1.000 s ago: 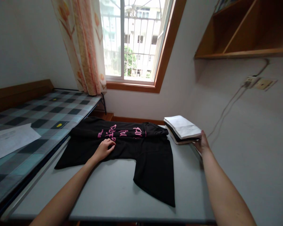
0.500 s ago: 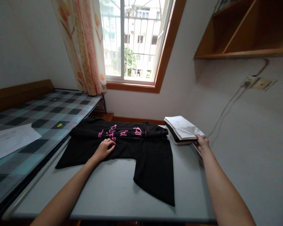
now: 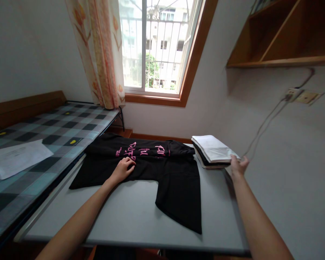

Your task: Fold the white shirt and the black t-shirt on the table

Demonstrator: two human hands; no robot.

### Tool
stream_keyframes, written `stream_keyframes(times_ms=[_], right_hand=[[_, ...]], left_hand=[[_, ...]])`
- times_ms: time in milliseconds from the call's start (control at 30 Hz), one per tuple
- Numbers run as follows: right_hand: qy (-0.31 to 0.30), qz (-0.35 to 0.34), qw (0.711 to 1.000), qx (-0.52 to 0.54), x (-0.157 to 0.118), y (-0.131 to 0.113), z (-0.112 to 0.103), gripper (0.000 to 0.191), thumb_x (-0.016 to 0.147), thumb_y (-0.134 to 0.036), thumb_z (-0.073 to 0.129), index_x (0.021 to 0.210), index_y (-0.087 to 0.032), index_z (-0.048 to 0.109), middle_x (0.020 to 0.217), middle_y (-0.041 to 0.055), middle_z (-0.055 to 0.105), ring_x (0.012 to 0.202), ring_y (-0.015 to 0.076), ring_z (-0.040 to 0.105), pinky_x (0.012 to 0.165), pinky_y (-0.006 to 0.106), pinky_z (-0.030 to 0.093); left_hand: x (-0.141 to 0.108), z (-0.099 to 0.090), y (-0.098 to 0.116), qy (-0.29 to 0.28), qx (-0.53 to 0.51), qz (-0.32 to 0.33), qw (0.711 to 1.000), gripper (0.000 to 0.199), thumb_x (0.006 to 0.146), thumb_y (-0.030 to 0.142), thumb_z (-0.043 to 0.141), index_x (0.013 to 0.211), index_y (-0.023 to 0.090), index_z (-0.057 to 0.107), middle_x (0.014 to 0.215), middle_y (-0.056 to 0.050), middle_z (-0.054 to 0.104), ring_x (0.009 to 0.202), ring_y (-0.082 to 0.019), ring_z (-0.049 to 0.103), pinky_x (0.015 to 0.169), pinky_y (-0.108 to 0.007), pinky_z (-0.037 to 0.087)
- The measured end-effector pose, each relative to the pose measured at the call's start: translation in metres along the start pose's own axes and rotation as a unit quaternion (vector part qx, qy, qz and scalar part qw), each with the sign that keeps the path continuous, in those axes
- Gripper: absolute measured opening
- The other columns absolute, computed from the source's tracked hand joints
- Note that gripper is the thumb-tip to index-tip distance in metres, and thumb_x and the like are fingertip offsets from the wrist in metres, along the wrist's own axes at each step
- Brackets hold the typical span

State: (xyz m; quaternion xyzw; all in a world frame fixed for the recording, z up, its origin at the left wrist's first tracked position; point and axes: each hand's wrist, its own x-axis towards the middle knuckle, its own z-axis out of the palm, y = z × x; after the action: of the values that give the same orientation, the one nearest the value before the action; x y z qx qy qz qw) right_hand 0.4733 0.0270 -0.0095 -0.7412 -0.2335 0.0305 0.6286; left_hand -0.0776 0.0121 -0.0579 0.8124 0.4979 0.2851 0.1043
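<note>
A black T-shirt [image 3: 178, 195] with pink lettering lies across the table, its far part folded over toward me and one sleeve spread toward the front. My left hand [image 3: 123, 169] rests palm down on the shirt beside the lettering, fingers loosely bent and slightly apart, holding nothing. At the right edge of the table sits a stack of folded clothes [image 3: 212, 148], white on top with black and pale layers below. My right hand [image 3: 238, 167] is at the stack's near right corner, thumb and fingers about its edge; the fingertips are partly hidden.
The white table [image 3: 130, 216] stands against a bed [image 3: 59, 126] with a checked mattress, where papers [image 3: 24, 157] lie. A wall shelf [image 3: 281, 59] hangs at upper right, above a socket [image 3: 294, 94] with a cable. A window [image 3: 157, 47] and curtain [image 3: 103, 54] are behind.
The view has shifted slightly, moving everything a little right. My right hand has slid slightly outward at the stack's corner. My left hand stays on the shirt.
</note>
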Motion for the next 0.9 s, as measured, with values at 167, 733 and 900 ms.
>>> stream_keyframes(times_ms=[167,733,900], right_hand=[[0.074,-0.303,0.947,-0.083,-0.052,-0.02,-0.003,0.039,0.074,-0.031,0.058,0.11,-0.015,0.06,0.121,0.0172,0.051,0.12,0.0357,0.045,0.102,0.059,0.033],[-0.448,-0.399,0.686,-0.412,-0.195,-0.012,0.068,0.065,0.093,-0.064,0.03,0.149,-0.033,0.033,0.159,0.0065,0.024,0.144,0.0358,0.018,0.113,0.055,0.014],[-0.438,-0.386,0.692,-0.423,-0.185,-0.015,0.091,0.066,0.092,-0.065,0.029,0.149,-0.033,0.032,0.159,0.0062,0.024,0.144,0.0341,0.017,0.113,0.053,0.015]], left_hand=[[-0.005,-0.009,0.003,-0.013,0.097,-0.037,0.995,0.025,0.089,0.034,0.051,0.106,0.024,0.067,0.111,-0.007,0.06,0.105,-0.023,0.054,0.093,-0.038,0.043],[-0.025,-0.044,-0.071,-0.077,0.253,-0.312,0.912,0.084,0.082,0.077,0.032,0.151,0.029,0.028,0.157,-0.015,0.026,0.141,-0.05,0.014,0.105,-0.071,0.013],[0.012,-0.042,-0.085,-0.096,0.257,-0.297,0.915,0.083,0.083,0.076,0.029,0.151,0.029,0.025,0.158,-0.014,0.024,0.142,-0.048,0.013,0.107,-0.07,0.011]])
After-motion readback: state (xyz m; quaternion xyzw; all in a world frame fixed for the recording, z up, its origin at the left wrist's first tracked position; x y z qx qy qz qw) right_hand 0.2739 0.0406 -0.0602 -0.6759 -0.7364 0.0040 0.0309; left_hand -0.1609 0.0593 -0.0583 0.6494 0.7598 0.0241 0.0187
